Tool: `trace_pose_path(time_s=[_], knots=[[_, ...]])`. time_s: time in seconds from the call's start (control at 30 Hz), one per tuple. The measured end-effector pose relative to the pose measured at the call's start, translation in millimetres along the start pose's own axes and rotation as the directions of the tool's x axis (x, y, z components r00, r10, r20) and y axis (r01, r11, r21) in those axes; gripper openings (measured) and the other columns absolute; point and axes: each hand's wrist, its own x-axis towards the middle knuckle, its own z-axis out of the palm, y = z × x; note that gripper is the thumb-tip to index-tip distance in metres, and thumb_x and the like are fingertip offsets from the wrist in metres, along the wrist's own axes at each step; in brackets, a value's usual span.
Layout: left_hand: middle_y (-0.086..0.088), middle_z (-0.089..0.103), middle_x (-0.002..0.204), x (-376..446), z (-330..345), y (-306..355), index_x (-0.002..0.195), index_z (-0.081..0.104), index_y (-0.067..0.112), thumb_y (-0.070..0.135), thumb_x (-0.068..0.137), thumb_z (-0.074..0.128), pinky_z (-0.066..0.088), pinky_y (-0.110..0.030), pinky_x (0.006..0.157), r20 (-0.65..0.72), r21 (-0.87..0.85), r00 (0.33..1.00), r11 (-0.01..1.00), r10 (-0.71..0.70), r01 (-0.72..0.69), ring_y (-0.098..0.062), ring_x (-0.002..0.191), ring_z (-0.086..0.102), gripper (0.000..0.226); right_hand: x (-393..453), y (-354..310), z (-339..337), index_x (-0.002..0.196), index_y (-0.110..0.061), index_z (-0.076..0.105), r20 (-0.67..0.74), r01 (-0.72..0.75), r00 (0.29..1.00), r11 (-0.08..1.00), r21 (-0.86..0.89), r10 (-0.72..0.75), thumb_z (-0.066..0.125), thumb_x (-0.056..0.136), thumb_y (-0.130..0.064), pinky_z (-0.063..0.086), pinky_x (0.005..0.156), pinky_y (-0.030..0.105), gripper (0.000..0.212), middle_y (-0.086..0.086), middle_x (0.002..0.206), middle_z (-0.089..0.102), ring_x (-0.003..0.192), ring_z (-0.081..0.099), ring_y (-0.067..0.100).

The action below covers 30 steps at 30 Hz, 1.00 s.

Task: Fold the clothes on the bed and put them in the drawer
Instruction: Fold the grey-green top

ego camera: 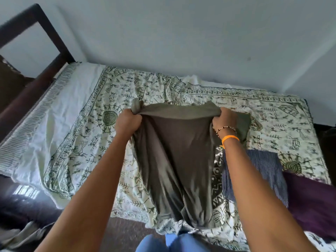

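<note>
Left hand [127, 122] and right hand [224, 119] each grip a top corner of the olive shirt [174, 151] above the bed [76, 110]. Soft, light, floppy; hold by edges.

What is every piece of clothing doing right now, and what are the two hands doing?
olive green garment: unfolded, held up by its top edge, its lower end draped on the bed.
left hand: grips the garment's top left corner.
right hand: grips the garment's top right corner.
striped blue garment: lying flat on the bed.
purple garment: lying on the bed.
bedsheet: spread out, wrinkled.
</note>
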Motion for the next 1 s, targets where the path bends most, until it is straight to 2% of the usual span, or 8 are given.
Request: trace_pose_path(time_s=[0.2, 0.37, 0.47, 0.53, 0.63, 0.7, 0.83, 1.0], knots=[[-0.01, 0.054, 0.082, 59.1, -2.0, -1.0, 0.107, 0.056, -0.002, -0.006, 0.077, 0.041, 0.04, -0.028, 0.063, 0.07, -0.365, 0.996, 0.928, -0.047, 0.069, -0.023, 0.074, 0.049, 0.033, 30.5, -45.3, 37.3, 0.12, 0.006, 0.05, 0.328, -0.427, 0.904, 0.567, 0.704, 0.274, 0.027, 0.085, 0.015, 0.05, 0.079, 0.047, 0.043, 0.018, 0.095, 0.054, 0.071, 0.059, 0.034], [-0.012, 0.062, 0.088, 86.9, -5.9, -41.6, 0.104, 0.061, -0.004, -0.008, 0.076, 0.055, 0.049, -0.03, 0.071, 0.308, -0.219, 0.95, 0.976, 0.052, 0.018, -0.026, 0.085, 0.058, 0.03, 31.7, -32.9, 57.9, 0.106, 0.009, 0.061, 0.402, -0.155, 0.914, 0.966, 0.207, 0.061, 0.056, 0.082, 0.006, 0.054, 0.079, 0.046, 0.024, 0.024, 0.1, 0.065, 0.086, 0.063, 0.031], [-0.013, 0.065, 0.108, 89.6, -9.2, -65.4, 0.113, 0.062, 0.003, 0.012, 0.08, 0.067, 0.045, -0.041, 0.099, 0.846, 0.128, 0.532, 0.982, -0.035, -0.138, -0.028, 0.107, 0.058, 0.035, 23.2, -29.4, 59.5, 0.107, 0.001, 0.06, 0.745, 0.036, 0.662, 0.988, -0.15, 0.089, 0.069, 0.083, -0.022, 0.044, 0.079, 0.031, 0.035, 0.013, 0.106, 0.061, 0.097, 0.058, 0.026], [-0.013, 0.068, 0.106, 96.3, -14.2, -75.8, 0.105, 0.066, 0.004, 0.013, 0.077, 0.071, 0.044, -0.039, 0.102, 0.953, 0.157, 0.283, 0.975, -0.108, -0.157, -0.033, 0.11, 0.059, 0.03, 21.6, -30.9, 57.3, 0.098, -0.003, 0.061, 0.871, 0.058, 0.462, 0.975, -0.215, 0.164, 0.071, 0.08, -0.024, 0.043, 0.079, 0.031, 0.029, 0.014, 0.101, 0.059, 0.093, 0.056, 0.025], [-0.013, 0.072, 0.099, 116.3, -26.0, -90.2, 0.1, 0.065, 0.004, 0.009, 0.072, 0.075, 0.056, -0.033, 0.081, 0.988, -0.076, 0.141, 0.989, 0.057, 0.13, -0.032, 0.097, 0.067, 0.03, 27.6, -36.0, 67.8, 0.096, -0.001, 0.064, 0.928, -0.164, 0.335, 0.98, -0.112, 0.162, 0.07, 0.078, -0.007, 0.042, 0.098, 0.049, 0.019, 0.025, 0.108, 0.062, 0.101, 0.057, 0.035], [-0.011, 0.072, 0.098, 139.5, -33.7, -94.0, 0.105, 0.061, 0.004, 0.011, 0.074, 0.073, 0.056, -0.027, 0.075, 0.953, -0.251, 0.247, 0.916, 0.177, 0.313, -0.027, 0.092, 0.068, 0.034, 44.1, -48.5, 80.2, 0.1, 0.0, 0.066, 0.893, -0.153, 0.437, 0.987, -0.047, 0.11, 0.068, 0.079, -0.005, 0.038, 0.103, 0.045, 0.021, 0.026, 0.114, 0.062, 0.102, 0.056, 0.031], [-0.009, 0.065, 0.088, 208.0, -7.5, -78.5, 0.105, 0.06, -0.001, 0.001, 0.082, 0.063, 0.056, -0.024, 0.068, 0.612, -0.434, 0.788, 0.86, 0.062, 0.269, -0.022, 0.085, 0.064, 0.023, 109.3, -76.4, 130.7, 0.124, 0.001, 0.054, 0.585, -0.166, 0.79, 0.983, -0.082, 0.182, 0.07, 0.082, -0.024, 0.039, 0.099, 0.031, 0.052, 0.013, 0.126, 0.056, 0.12, 0.05, 0.031], [-0.017, 0.046, 0.135, 258.2, 73.1, -83.6, 0.141, 0.025, 0.001, 0.004, 0.081, 0.067, 0.04, -0.039, 0.104, 0.371, -0.419, 0.928, 0.884, -0.041, 0.207, -0.03, 0.124, 0.046, 0.073, 141.2, -76.7, 211.6, 0.139, -0.003, 0.037, 0.176, -0.124, 0.976, 0.992, -0.036, 0.128, 0.068, 0.081, -0.016, 0.03, 0.108, 0.033, 0.067, 0.019, 0.141, 0.04, 0.13, 0.038, 0.031]])
